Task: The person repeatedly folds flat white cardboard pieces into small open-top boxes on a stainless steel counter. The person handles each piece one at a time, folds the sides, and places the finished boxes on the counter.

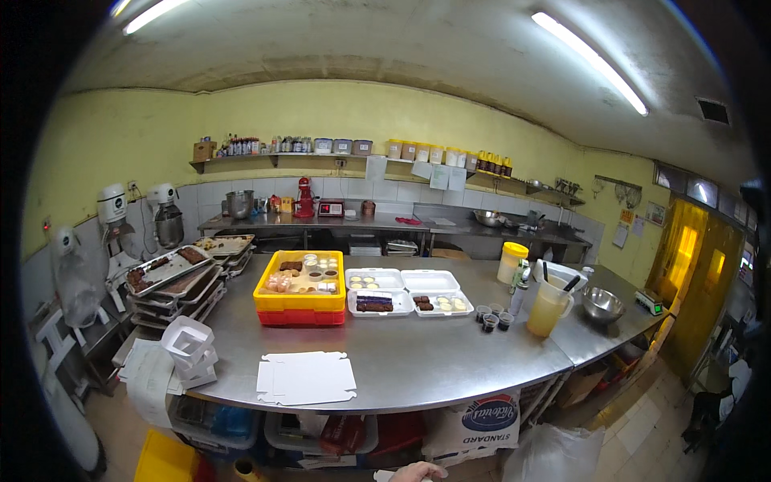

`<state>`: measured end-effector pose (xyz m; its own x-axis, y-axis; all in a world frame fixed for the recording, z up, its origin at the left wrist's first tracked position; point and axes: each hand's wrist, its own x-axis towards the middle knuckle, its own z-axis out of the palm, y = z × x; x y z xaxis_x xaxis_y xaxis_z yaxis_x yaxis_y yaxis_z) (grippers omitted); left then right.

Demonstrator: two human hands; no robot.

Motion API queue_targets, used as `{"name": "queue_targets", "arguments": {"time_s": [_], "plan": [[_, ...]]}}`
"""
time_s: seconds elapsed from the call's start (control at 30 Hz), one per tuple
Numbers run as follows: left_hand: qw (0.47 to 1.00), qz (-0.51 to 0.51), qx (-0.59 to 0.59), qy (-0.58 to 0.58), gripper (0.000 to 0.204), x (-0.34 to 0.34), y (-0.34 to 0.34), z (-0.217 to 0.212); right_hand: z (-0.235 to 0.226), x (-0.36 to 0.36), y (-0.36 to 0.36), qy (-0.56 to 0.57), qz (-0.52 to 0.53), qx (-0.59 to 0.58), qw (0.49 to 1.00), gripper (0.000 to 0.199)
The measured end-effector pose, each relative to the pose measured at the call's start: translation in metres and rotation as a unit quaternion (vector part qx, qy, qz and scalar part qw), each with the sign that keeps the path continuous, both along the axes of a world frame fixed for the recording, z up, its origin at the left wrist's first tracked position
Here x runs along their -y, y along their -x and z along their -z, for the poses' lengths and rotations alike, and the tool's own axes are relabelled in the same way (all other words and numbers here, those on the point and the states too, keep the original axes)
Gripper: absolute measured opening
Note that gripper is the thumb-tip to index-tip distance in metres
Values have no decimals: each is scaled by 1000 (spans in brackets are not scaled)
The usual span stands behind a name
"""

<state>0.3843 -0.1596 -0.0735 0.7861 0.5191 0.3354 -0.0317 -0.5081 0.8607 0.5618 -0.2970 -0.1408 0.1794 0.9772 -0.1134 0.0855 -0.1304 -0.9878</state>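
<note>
Only one of my hands shows, at the lower edge; by its fingers pointing right it looks like my left hand (pixel 416 472). Its fingers are bent, with edges of a white piece, seemingly cardboard, showing on both sides; most of it is cut off. My right hand is out of view. Ahead on the steel table (pixel 418 361), flat white box blanks (pixel 307 377) lie stacked. Folded white boxes (pixel 189 344) stand left of them. Beyond, a yellow crate (pixel 299 299) on a red one holds brownies and small cups. Two open white clamshell boxes (pixel 381 302) hold brownies and pale round items.
Stacked baking trays (pixel 173 281) crowd the left end. To the right stand dark sauce cups (pixel 490 321), a pitcher (pixel 548 309) with utensils, a yellow-lidded tub (pixel 511 263) and a steel bowl (pixel 602 305). Bins and a white sack (pixel 474 430) sit under the table.
</note>
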Motion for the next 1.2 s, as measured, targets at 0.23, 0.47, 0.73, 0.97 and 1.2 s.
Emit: {"name": "queue_targets", "arguments": {"time_s": [0.23,0.47,0.73,0.97,1.2], "plan": [[987,42,-79,-134,47,5,-7,-20,-16,-6,12,-20,22,-4,1000,16],[963,-143,74,-215,33,15,-10,-28,-7,-22,13,-23,1,-183,983,18],[966,-10,-7,-258,48,6,-12,-18,-53,-20,24,-47,77,225,970,26],[958,46,-65,-275,61,-1,-11,12,-54,-27,34,-79,75,294,950,27],[939,65,-134,-310,72,2,-11,23,-60,-24,40,-62,81,328,939,28]]}}
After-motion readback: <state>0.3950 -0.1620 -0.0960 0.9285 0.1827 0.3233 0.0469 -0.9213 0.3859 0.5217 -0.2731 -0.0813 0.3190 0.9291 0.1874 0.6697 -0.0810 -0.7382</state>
